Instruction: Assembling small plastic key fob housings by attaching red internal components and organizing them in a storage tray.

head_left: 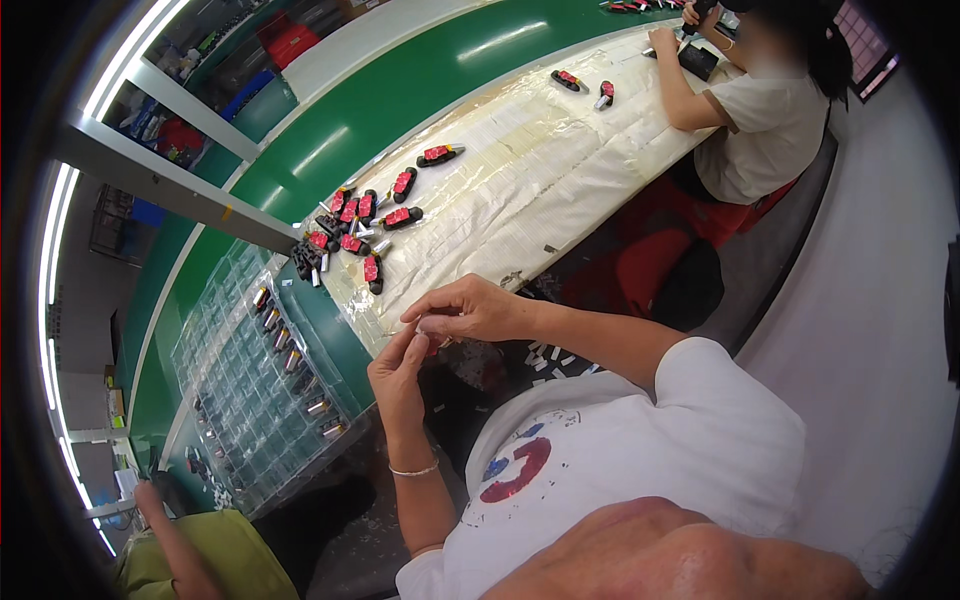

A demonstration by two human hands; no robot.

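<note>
Over the near edge of the covered bench, my left hand [400, 385] and my right hand [475, 308] meet, fingertips together. Both are closed in a pinch around something small. A bit of red and pale colour shows under the fingers, but its kind is hidden. Just beyond my hands lies a cluster of small black-and-red devices [372, 268] with silvery ends. Some lie singly farther along, such as one black-and-red device [403, 184].
A clear compartment tray [240, 370], partly filled with similar pieces, sits on the green bench [420, 85] at left. A metal post [180, 190] rises beside the cluster. One co-worker [760, 130] sits far right; another person's green shirt [215, 560] shows lower left. White scraps [548, 360] lie below my right forearm.
</note>
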